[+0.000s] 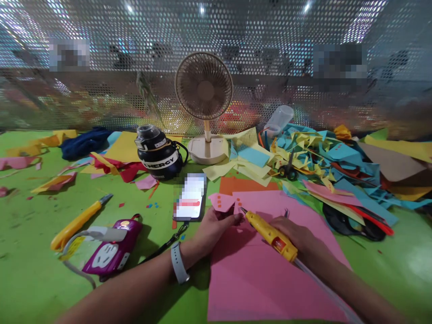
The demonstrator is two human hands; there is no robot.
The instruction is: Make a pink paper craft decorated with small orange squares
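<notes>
My left hand [213, 229], with a pale watch strap on its wrist, pinches a small pink paper piece [222, 203] marked with orange squares. In my right hand [295, 234] is a yellow glue gun [270, 234], its dark nozzle pointing left and close to the right end of that piece. I cannot tell whether the tip touches the paper. A pale cord runs from the back of the gun toward the lower right. Beneath both hands lies a large pink sheet [249, 288], with an orange sheet [232, 184] showing behind it.
A lit phone [191, 198], a purple power bank [118, 247] and a yellow-handled tool [81, 222] lie left. Behind stand a black bottle [157, 153] and a fan [204, 85]. Paper scraps [303, 153], small scissors [288, 168] and a clear cup [279, 120] are at the right back.
</notes>
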